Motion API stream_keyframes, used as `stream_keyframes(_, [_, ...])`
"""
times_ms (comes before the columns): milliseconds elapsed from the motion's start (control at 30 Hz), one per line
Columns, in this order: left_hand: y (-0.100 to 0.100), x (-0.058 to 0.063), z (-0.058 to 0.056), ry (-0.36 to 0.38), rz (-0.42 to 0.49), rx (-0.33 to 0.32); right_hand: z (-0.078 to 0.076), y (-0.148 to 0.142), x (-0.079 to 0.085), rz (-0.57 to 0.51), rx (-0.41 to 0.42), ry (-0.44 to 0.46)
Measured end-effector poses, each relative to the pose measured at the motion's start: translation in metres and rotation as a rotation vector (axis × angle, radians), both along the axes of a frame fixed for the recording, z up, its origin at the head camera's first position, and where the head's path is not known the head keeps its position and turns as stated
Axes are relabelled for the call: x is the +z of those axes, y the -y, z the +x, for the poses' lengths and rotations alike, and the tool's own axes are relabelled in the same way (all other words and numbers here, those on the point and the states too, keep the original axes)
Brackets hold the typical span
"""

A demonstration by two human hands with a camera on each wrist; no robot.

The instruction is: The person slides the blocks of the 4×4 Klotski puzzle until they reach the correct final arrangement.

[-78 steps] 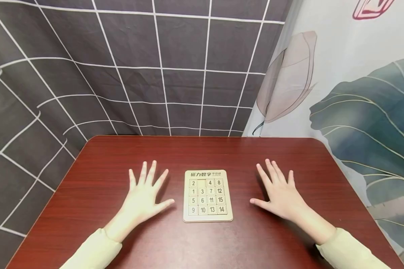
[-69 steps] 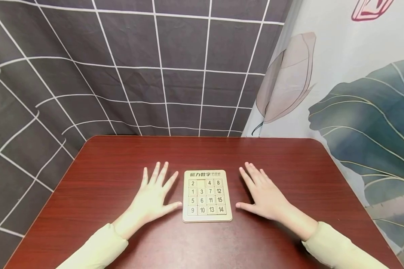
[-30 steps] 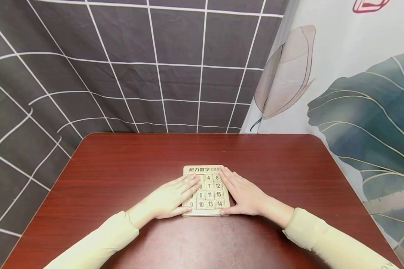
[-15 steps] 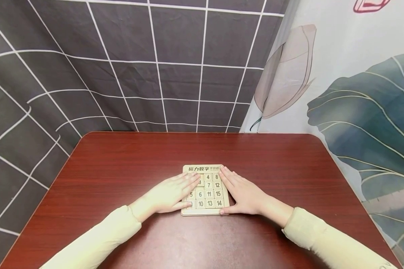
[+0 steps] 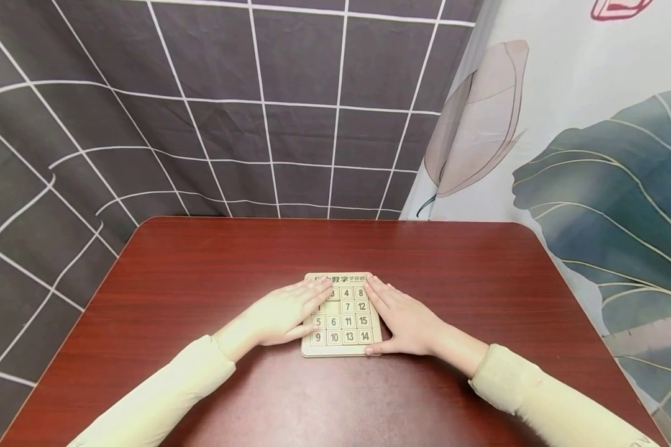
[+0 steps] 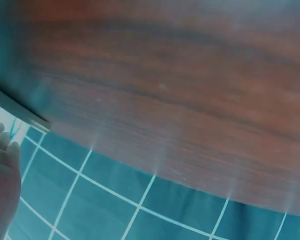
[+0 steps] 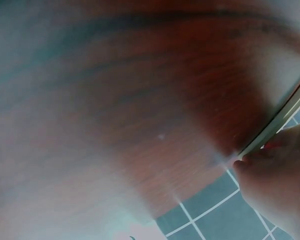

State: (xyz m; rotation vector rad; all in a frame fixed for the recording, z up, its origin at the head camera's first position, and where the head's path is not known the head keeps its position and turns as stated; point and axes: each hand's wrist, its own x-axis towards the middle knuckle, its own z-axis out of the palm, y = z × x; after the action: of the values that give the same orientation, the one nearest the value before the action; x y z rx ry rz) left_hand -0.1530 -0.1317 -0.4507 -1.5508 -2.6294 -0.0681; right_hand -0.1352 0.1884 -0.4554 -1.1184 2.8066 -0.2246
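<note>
Slanting up from the lower left, a pale sleeve [image 5: 156, 391] leads to the left hand [image 5: 279, 313], which lies with its back upward across the left side of a sliding number puzzle [image 5: 335, 352]. Its fingers are extended and close together, pointing right and a little away from the person, their tips reaching the heading and the tile marked 3 [image 5: 332, 293]. The thumb stretches out lower down, by the tiles marked 5 and 9. This hand is unclenched, touching the puzzle and not wrapped round it.

The puzzle lies flat on the red-brown table [image 5: 201, 248], between the two hands. Its dark heading is partly covered at the left; 数字 can be read, followed by smaller characters too fine to make out. The top row shows 3, 4, 8; the second, a partly covered 1, a vacant slot [image 5: 332, 309], 7, 12; the third, 5, 6, 11, 15; the bottom, 9, 10, 13, 14.

The right hand [image 5: 405, 320] rests against the right edge, also unclenched: straight fingers run up to the top right corner, and the thumb is spread to the bottom right corner. Its sleeve [image 5: 537, 385] carries dark lettering at the frame's bottom, cut off and unreadable.
</note>
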Motion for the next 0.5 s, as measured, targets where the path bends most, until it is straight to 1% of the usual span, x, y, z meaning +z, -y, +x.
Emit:
stream_keyframes(133, [0.004,0.001,0.014,-0.074,0.045,-0.108,0.000,0.000,-0.001,-0.003,0.002,-0.017])
stream_keyframes(233, [0.005,-0.003,0.026,-0.116,0.055,-0.172,0.000,0.000,-0.002,-0.009,0.008,-0.026])
stream_keyframes(300, [0.004,-0.006,0.032,-0.130,0.049,-0.189,0.000,0.000,-0.001,-0.010,0.007,-0.024])
stream_keyframes(367, [0.003,-0.008,0.035,-0.138,0.040,-0.187,0.001,0.000,0.000,-0.008,0.005,-0.019])
stream_keyframes(500, [0.000,-0.009,0.034,-0.144,0.023,-0.169,0.001,0.001,0.002,-0.003,0.000,-0.018])
